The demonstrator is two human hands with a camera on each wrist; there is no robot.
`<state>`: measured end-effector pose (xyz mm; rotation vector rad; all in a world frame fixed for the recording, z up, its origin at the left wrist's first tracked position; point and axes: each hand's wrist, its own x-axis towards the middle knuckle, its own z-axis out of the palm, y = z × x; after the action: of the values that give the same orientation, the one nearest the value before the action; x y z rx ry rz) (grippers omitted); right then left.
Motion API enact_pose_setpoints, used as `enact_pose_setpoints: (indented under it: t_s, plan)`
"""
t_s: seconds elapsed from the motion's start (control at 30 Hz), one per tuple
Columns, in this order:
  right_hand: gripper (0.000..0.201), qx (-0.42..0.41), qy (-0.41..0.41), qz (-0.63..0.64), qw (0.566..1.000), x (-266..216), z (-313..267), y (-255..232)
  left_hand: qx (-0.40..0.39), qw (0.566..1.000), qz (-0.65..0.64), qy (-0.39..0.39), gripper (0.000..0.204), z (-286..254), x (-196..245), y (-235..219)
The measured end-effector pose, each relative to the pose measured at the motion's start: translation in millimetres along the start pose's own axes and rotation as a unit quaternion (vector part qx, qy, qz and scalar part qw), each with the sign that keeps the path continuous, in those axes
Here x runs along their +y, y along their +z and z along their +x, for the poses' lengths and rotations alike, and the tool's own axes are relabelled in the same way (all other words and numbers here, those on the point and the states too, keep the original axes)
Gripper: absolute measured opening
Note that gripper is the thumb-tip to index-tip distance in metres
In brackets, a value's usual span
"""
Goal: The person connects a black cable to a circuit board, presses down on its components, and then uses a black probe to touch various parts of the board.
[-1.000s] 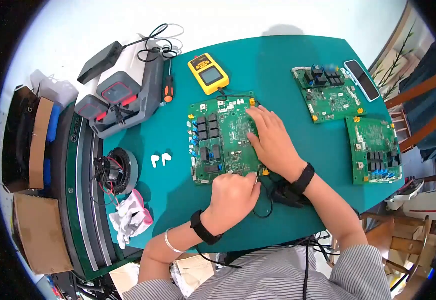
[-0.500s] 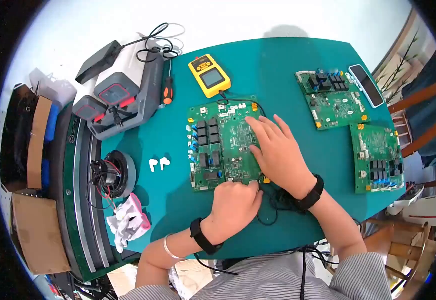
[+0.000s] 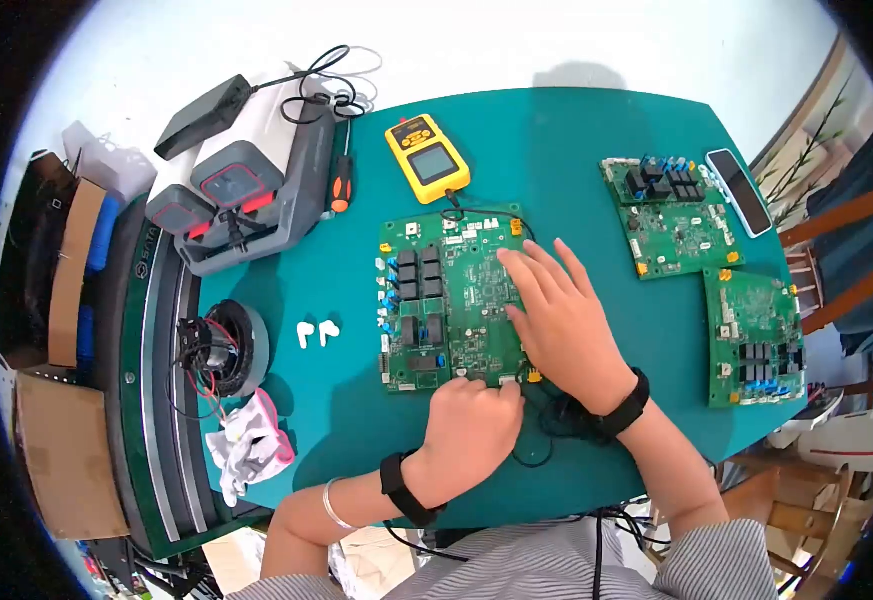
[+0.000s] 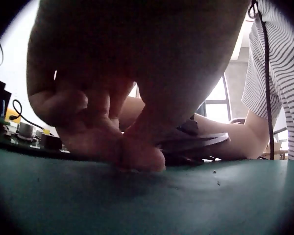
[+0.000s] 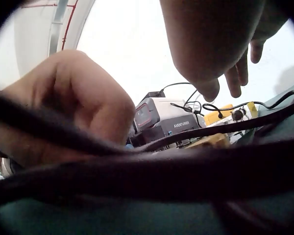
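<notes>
In the head view, a large green circuit board (image 3: 477,300) with black relays lies flat on the mat. My left hand (image 3: 469,430) grips its near edge with curled fingers beside a white connector (image 3: 509,380); the fingertips are mostly hidden. Thumb and fingers of the left hand (image 4: 132,63) come together low over the mat in the left wrist view. Over the board's right side, my right hand (image 3: 572,335) lies with fingers spread, holding nothing. The right wrist view shows its fingers extended, with a dark cable (image 5: 186,171) crossing in front.
A yellow meter (image 3: 430,160) with a cable stands beyond the board. Two more boards (image 3: 672,215) (image 3: 757,335) and a phone (image 3: 740,193) lie right. Left are a screwdriver (image 3: 342,185), earbuds (image 3: 329,331), a grey-white device (image 3: 242,180), a wire coil (image 3: 247,350) and gloves (image 3: 252,445).
The head view has shifted, so the table sits lower in it. My right hand's fingers have spread and moved slightly rightward over the board. My left hand stays at the near edge.
</notes>
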<state>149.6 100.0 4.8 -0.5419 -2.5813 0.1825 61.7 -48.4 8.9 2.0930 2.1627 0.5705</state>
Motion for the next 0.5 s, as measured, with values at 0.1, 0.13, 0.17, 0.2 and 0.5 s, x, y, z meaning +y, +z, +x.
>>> enact_pose_setpoints:
  t_s: [0.1, 0.13, 0.17, 0.2, 0.5]
  plan:
    - [0.057, -0.009, -0.002, 0.013, 1.0, 3, 0, 1, 0.006, 1.0, -0.001, 0.002, 0.016, 3, -1, -5]
    - [0.057, -0.009, -0.004, 0.011, 1.0, 4, 0, 1, 0.008, 1.0, -0.003, 0.003, 0.016, 2, -1, -4]
    - [0.058, -0.013, 0.001, 0.017, 1.0, 5, 0, 1, 0.011, 1.0, -0.005, 0.005, 0.016, 2, -2, -2]
    - [0.059, -0.018, 0.007, 0.024, 1.0, 5, 1, 1, 0.013, 1.0, -0.007, 0.007, 0.017, 1, -2, -1]
    - [0.061, -0.031, 0.021, 0.009, 0.999, 11, -3, 7, -0.013, 1.0, -0.023, -0.014, 0.021, 3, -5, -3]
